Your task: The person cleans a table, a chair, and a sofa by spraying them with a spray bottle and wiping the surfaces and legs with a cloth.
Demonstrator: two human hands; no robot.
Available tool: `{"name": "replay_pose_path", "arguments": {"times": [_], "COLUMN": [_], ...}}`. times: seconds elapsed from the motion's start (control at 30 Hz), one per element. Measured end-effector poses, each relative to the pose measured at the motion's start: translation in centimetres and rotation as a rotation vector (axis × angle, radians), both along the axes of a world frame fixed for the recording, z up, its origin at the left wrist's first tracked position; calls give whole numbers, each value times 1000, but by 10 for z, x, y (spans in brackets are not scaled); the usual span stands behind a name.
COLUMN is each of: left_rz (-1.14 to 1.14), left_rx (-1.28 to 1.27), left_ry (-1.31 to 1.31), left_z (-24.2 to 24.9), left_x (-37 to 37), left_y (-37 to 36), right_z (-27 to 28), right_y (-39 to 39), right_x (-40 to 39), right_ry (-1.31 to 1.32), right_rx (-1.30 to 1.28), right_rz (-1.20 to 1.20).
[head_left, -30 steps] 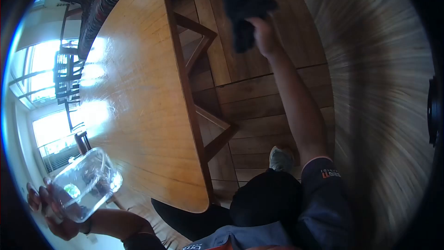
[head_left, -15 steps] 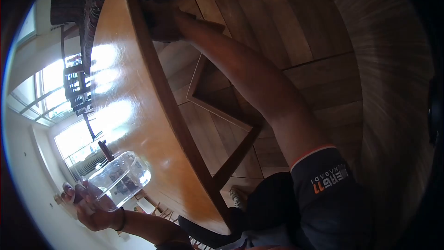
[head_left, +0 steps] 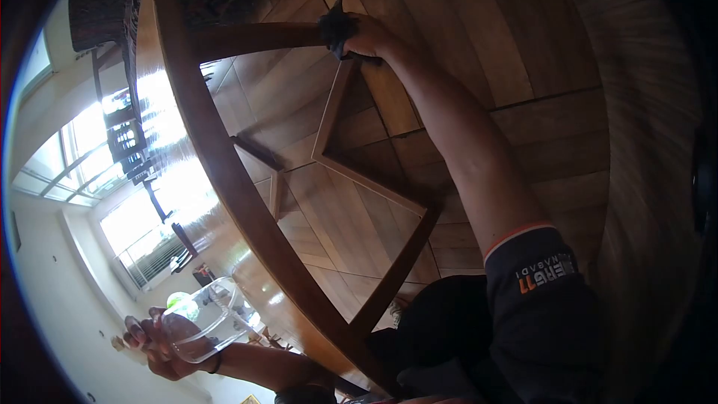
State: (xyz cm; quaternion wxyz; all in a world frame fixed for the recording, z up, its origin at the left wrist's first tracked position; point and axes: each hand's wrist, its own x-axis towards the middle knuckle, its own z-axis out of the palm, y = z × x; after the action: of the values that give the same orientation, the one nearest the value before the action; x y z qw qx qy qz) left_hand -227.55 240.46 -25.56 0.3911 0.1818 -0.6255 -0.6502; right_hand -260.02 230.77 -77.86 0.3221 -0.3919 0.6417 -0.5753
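Observation:
My left hand (head_left: 161, 344), at the lower left, is closed around one end of a clear, see-through container (head_left: 217, 322). The container is tilted and overlaps the near end of the wooden table (head_left: 258, 254) in this view. My right arm stretches low, past the table edge. In my right hand (head_left: 366, 36) is a bunched dark cloth (head_left: 338, 28), pressed against the end of a wooden table leg (head_left: 262, 36). Part of the fingers is hidden behind the cloth.
Bent wooden bars (head_left: 366, 179) of the table's base stand over the tiled floor (head_left: 479, 45). A dark patterned cover (head_left: 97, 11) lies beyond the table. Bright windows (head_left: 138, 236) are on the left, and a green-white round thing (head_left: 181, 305) shows by the container.
My right hand came out from the dark area under the tabletop to the leg's end, cloth now visible. The container shifted slightly down and right, and the view tilted toward the floor.

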Motion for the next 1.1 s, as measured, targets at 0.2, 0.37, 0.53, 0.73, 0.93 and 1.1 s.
{"name": "replay_pose_path", "arguments": {"times": [0.2,0.37,0.53,0.73,0.93,1.1], "left_rz": [229,291,102,98,213,221], "left_rx": [-309,-300,-162,-229,-253,-316], "left_ry": [17,25,58,15,40,26], "left_z": [-16,-13,-13,-11,-11,-13], "left_x": [-12,-22,-10,-17,-19,-24], "left_y": [15,25,19,23,23,24], "right_z": [89,254,235,95,-5,-8], "right_y": [21,-12,-42,-25,10,11], "right_x": [-22,-24,-28,-46,-26,20], "right_ry": [-152,96,-4,-469,-281,439], "right_rx": [-39,-303,-411,-13,20,-480], "right_rz": [192,291,360,654,361,-502]}}
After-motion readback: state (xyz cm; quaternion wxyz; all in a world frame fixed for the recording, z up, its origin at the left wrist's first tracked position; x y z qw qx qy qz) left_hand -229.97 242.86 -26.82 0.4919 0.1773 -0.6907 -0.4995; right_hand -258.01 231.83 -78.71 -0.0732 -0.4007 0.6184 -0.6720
